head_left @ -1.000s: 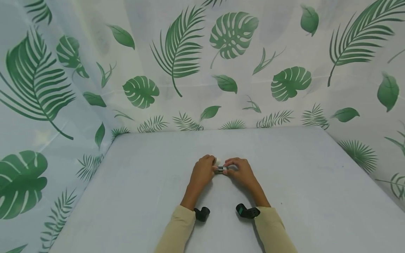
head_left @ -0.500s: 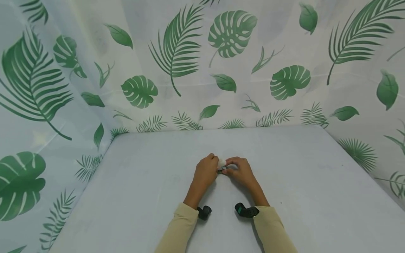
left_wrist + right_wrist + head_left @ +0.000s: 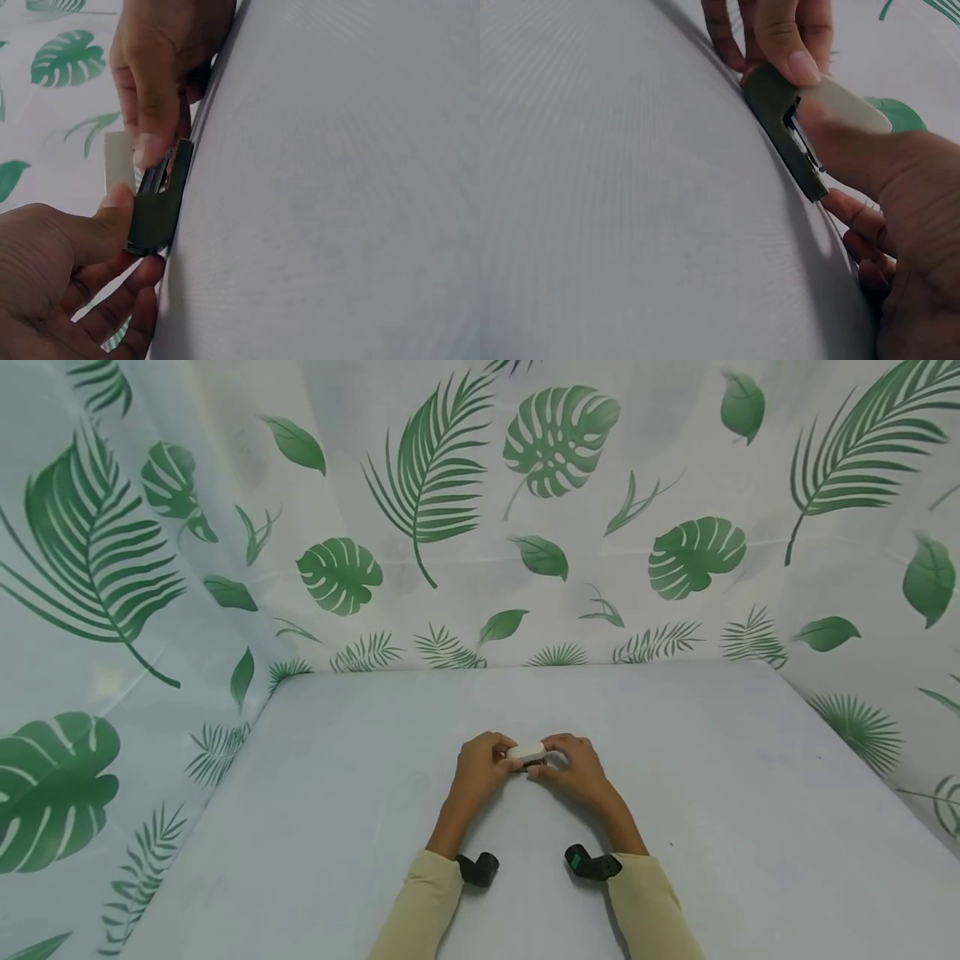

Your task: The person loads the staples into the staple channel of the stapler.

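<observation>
Between the two hands is a small stapler (image 3: pixel 528 753), with a white top (image 3: pixel 851 107) and a dark base (image 3: pixel 155 219). Its top stands apart from the base, and a metal rail (image 3: pixel 804 140) shows in the gap. The left hand (image 3: pixel 480 767) pinches the hinge end, thumb on the near side and fingers behind and below. At the other end the right hand (image 3: pixel 577 770) holds it, with its thumb (image 3: pixel 149 148) at the rail. In the right wrist view that thumb partly covers the rail and the white top. Whatever lies inside the rail is hidden.
A white-covered table (image 3: pixel 337 793) spreads around the hands. Behind it and at both sides hang white curtains (image 3: pixel 450 585) with green leaf prints. Black wrist cameras (image 3: pixel 480 868) sit on both wrists, below beige sleeves (image 3: pixel 416 902).
The left hand shifted slightly right, then back left. The stapler's white top, earlier mostly behind the fingers, now shows broadly above the base, and the metal rail is mostly covered in the head view.
</observation>
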### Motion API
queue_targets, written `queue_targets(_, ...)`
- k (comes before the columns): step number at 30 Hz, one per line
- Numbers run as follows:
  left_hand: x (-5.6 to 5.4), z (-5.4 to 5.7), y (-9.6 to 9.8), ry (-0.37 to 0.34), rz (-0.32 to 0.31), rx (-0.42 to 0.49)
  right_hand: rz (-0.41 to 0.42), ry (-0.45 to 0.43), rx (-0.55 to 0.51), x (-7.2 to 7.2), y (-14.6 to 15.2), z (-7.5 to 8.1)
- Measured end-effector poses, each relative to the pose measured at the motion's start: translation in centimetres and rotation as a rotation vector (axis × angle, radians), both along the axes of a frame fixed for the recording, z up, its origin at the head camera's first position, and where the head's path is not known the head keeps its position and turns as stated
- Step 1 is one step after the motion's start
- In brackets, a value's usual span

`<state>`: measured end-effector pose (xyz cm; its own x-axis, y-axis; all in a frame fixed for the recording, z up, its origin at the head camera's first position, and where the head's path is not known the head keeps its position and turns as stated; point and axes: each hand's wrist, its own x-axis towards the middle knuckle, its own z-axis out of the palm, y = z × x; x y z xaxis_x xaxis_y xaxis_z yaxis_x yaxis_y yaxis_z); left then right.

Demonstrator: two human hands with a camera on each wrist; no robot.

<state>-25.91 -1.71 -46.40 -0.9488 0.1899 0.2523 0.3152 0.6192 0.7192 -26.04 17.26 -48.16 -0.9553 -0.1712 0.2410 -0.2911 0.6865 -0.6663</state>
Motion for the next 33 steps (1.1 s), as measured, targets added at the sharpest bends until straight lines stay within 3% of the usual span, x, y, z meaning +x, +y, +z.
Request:
queue_targets(5,-0.24,-0.17,-0.37,-0.058,-0.012,0.111,-0.01,-0.006,-0.011,-0.08,-0.2,0.3)
queue_targets(15,-0.48,-0.52,-0.34,-0.134,-0.016,0.152,-0.104,-0.032,-0.075,-0.11,-0.45,0.25)
queue_targets(22,-0.45,-0.79,-0.5,-0.135,-0.023,0.167,-0.042,0.036,-0.129,-0.09,-0.4,0.31)
queue_targets(28,-0.53,-0.67,-0.54,-0.126,-0.019,0.173,-0.02,0.018,-0.202,-0.39,-0.4,0.29)
queue_targets(33,-0.45,-0.55,-0.42,-0.119,-0.022,0.186,-0.006,0.033,-0.2,-0.28,-0.22,0.31)
